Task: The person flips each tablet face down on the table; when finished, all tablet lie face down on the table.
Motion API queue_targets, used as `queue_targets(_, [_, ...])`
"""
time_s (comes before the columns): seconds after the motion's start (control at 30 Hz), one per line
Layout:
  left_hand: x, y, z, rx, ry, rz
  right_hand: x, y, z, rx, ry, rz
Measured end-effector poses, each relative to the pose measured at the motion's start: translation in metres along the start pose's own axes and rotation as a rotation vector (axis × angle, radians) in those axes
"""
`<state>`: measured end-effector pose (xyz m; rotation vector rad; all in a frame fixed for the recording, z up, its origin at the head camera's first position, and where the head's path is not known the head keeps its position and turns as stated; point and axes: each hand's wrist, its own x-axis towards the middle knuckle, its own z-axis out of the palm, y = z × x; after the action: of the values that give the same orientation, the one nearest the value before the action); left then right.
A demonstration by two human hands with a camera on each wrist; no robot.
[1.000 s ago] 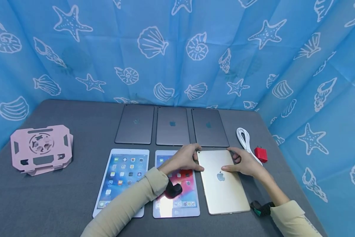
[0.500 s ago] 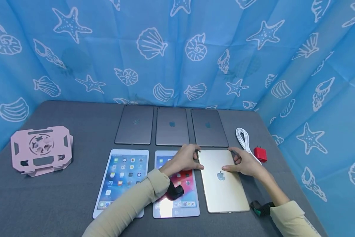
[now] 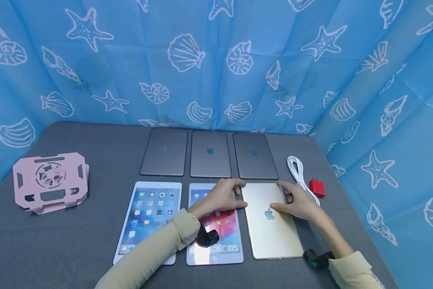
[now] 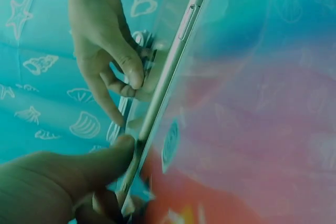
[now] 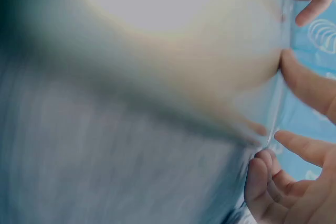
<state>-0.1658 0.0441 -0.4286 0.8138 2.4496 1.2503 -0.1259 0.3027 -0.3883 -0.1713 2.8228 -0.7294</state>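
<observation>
A gold tablet (image 3: 274, 233) lies back side up on the table, at the right of the front row. My left hand (image 3: 224, 196) grips its upper left corner, with the thumb (image 4: 118, 153) at the edge in the left wrist view. Its upper right corner is between the fingers and thumb of my right hand (image 3: 299, 199), the thumb on the back above the apple logo. In the right wrist view, the right hand's index finger (image 5: 302, 145) points at the corner. Beneath my left wrist lies a white-framed tablet (image 3: 216, 259), screen up and partly covered.
Another white-framed tablet (image 3: 146, 216) lies farther left. Dark grey tablets (image 3: 166, 160) form a back row, logos up. A pink perforated stand (image 3: 50, 180) is at far left. Right of my hands lie a white cable (image 3: 299, 170) and a red charger (image 3: 317, 188). A blue curtain (image 3: 209, 60) hangs behind.
The gold tablet has shifted slightly away from me, both hands staying at its far corners. My left forearm has moved slightly left. The other tablets stay put.
</observation>
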Motion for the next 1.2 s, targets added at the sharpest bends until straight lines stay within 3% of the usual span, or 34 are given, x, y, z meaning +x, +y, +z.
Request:
queue_targets(0.17, [-0.012, -0.003, -0.013, -0.152, -0.072, 0.053, -0.003, -0.019, 0.002, 0.023, 0.023, -0.058])
queue_targets(0.3, [-0.023, -0.001, -0.03, -0.204, -0.101, 0.058, -0.003, -0.039, 0.005, 0.053, 0.032, -0.101])
queue_targets(0.43, [-0.032, -0.004, -0.048, -0.147, -0.095, 0.056, 0.003, -0.057, 0.008, 0.073, 0.029, -0.173])
queue_targets(0.6, [-0.042, -0.011, -0.067, -0.08, -0.083, 0.055, 0.016, -0.077, 0.014, 0.096, -0.01, -0.2])
queue_targets(0.97, [-0.065, -0.03, -0.101, 0.057, -0.033, 0.08, 0.036, -0.097, 0.029, 0.097, -0.11, -0.171])
queue_targets(1.2, [-0.078, -0.041, -0.113, 0.21, -0.031, 0.02, 0.041, -0.1, 0.04, 0.058, -0.173, -0.161])
